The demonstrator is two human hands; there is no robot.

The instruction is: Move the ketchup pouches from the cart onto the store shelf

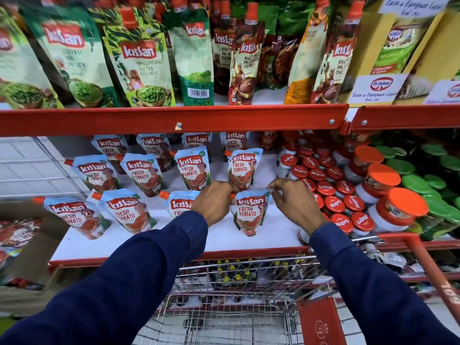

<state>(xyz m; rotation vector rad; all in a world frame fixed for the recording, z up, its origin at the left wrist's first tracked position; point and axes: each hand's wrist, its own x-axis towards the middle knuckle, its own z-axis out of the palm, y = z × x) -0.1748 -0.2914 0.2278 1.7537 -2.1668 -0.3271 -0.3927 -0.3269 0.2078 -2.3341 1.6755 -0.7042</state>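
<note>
A blue and red ketchup pouch (249, 213) stands upright near the front of the white shelf board (174, 241). My left hand (214, 203) pinches its orange spout at the top left corner. My right hand (295, 204) pinches its top right corner. Several more ketchup pouches (140, 176) stand in rows to the left and behind it, one partly hidden by my left hand. The wire cart (224, 317) sits below the shelf, and I see no pouches in the part of its basket that shows.
Red-lidded jars (334, 192) crowd the shelf just right of my right hand, with orange-lidded tubs (395, 205) beyond. Green chutney pouches (139, 58) fill the shelf above a red rail (174, 120). The cart's red handle (433, 267) angles up at right.
</note>
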